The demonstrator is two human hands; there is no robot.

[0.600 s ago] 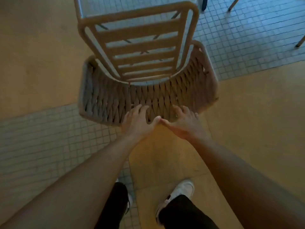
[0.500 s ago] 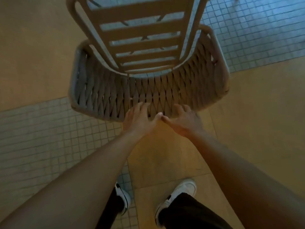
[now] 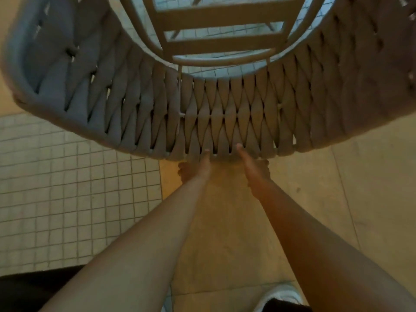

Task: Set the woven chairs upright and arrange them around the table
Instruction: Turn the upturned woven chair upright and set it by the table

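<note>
At 6 o'clock, nearest the camera: dark trouser legs and a white shoe (image 3: 279, 296) on the tan floor (image 3: 371, 176), both bare forearms running up toward the frame centre. Left hand (image 3: 194, 170) and right hand (image 3: 254, 170) sit just beside each other at the lower rim of the woven chair (image 3: 225, 113), thumbs laid up over the outer face of the weave, fingers curled under the rim and mostly hidden; judged a closed two-handed hold on the backrest edge, though how tightly cannot be told. The chair fills the view from 9 through 12 to 3 o'clock, backrest curving wide to both sides, apparently tipped with its back toward the person. Beyond, at 12 o'clock, the slatted seat (image 3: 222, 30) on a pale frame, small white tiles (image 3: 56, 199) showing through the gaps and again at 8 o'clock. No table in sight. Handling, as judgement: weave is thick cord, soft with some give, good friction; the rim beneath reads as rigid tube and takes the load. Bulky rather than heavy, likely to swing. Wider-spaced hands on the rim would steady it better.
</note>
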